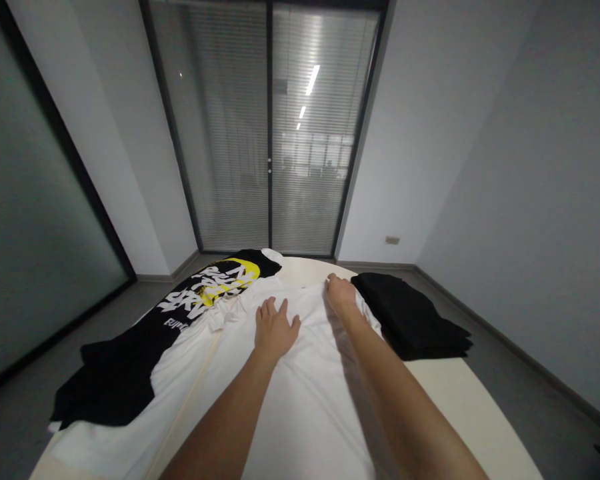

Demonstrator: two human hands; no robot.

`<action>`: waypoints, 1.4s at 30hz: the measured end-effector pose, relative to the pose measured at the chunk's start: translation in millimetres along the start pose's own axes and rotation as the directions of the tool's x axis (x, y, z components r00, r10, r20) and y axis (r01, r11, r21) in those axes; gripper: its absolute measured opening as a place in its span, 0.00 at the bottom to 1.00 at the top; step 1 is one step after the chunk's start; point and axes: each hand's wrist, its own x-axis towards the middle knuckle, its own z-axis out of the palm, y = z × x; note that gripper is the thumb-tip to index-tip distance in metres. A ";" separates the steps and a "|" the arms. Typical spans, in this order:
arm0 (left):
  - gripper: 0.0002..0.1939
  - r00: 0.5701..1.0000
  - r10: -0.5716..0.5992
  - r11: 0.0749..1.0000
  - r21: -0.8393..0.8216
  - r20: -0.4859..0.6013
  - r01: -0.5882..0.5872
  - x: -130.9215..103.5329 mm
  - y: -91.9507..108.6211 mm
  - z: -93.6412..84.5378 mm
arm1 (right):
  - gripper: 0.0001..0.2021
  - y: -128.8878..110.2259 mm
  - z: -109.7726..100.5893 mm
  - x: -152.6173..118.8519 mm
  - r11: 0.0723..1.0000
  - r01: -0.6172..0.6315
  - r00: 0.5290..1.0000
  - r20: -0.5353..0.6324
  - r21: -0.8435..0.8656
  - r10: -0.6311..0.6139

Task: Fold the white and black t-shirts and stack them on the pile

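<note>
A white shirt [305, 387] lies spread over the table, its upper part farthest from me. My left hand [275, 328] rests on it near the middle with the fingers spread and nothing held. Farther to the right, my right hand [341, 293] is closed with its fingers pinched on the shirt's fabric by the far right edge. Between the two hands the cloth shows slight wrinkles. Its lower part runs out of view beneath my forearms.
To the left lies a black shirt [125, 363] with white and yellow print, beside more white cloth [180, 373]. Folded black clothes [415, 317] are stacked at the right. The pale table [470, 407] has a curved edge. Beyond stands a glass partition with blinds.
</note>
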 end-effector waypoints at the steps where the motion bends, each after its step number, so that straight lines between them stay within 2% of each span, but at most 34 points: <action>1: 0.30 1.000 -0.002 1.000 -0.002 -0.010 0.002 0.2 0.3 -0.7 | 0.18 -0.6 2.5 -1.4 1.000 0.008 1.000 0.010 0.010 -0.008; 4: 0.31 1.000 -0.004 1.000 0.003 -0.023 0.004 1.6 0.0 0.1 | 0.21 -1.9 8.0 -7.6 0.999 0.034 0.999 0.022 0.033 -0.035; 6: 0.31 1.000 -0.004 1.000 0.010 -0.022 0.004 3.1 -1.5 2.8 | 0.23 -0.7 6.6 -12.5 0.999 0.042 0.999 -0.021 0.032 -0.041; 9: 0.31 1.000 -0.007 1.000 0.013 0.003 0.007 5.5 -4.5 7.1 | 0.21 6.5 -5.5 -21.3 1.000 0.014 0.994 -0.104 -0.020 -0.016; 11: 0.31 1.000 -0.009 1.000 0.015 0.023 0.008 6.6 -5.8 8.6 | 0.19 14.4 -18.2 -29.4 0.996 -0.035 0.993 -0.116 -0.081 0.026; 13: 0.32 0.999 -0.009 1.000 0.020 0.041 0.008 7.1 -6.3 8.6 | 0.18 23.7 -31.2 -39.5 0.988 -0.093 0.992 -0.094 -0.126 0.081; 18: 0.31 0.998 -0.004 0.999 0.037 0.061 0.001 5.5 -5.5 5.0 | 0.17 44.8 -49.3 -67.0 0.973 -0.210 0.970 0.108 -0.098 0.220; 22: 0.31 0.997 0.013 0.999 0.036 0.072 -0.015 4.0 -5.9 3.0 | 0.18 59.5 -52.1 -79.8 0.966 -0.253 0.960 0.108 -0.047 0.257; 24: 0.31 0.997 0.017 0.999 0.036 0.079 -0.020 3.7 -6.4 2.9 | 0.18 69.1 -54.9 -80.1 0.964 -0.266 0.962 0.066 0.018 0.265; 27: 0.31 0.996 0.015 0.999 0.041 0.087 -0.019 3.4 -7.2 3.4 | 0.14 87.3 -59.7 -74.1 0.943 -0.253 0.965 -0.018 0.215 0.263; 30: 0.31 0.996 0.025 0.999 0.044 0.089 -0.029 3.4 -8.0 4.3 | 0.15 105.1 -59.0 -65.1 0.888 -0.220 0.960 -0.074 0.404 0.271; 33: 0.31 0.995 0.024 0.999 0.044 0.096 -0.028 4.0 -8.7 5.1 | 0.17 116.4 -51.4 -58.0 0.832 -0.208 0.952 -0.087 0.514 0.292; 37: 0.31 0.994 0.018 0.999 0.039 0.110 -0.023 5.3 -9.3 6.1 | 0.18 118.5 -41.1 -56.3 0.834 -0.224 0.953 -0.065 0.504 0.295; 42: 0.31 0.993 0.018 0.999 0.035 0.114 -0.022 6.2 -9.9 7.0 | 0.24 109.6 -39.6 -64.3 0.943 -0.148 0.989 0.020 0.298 0.149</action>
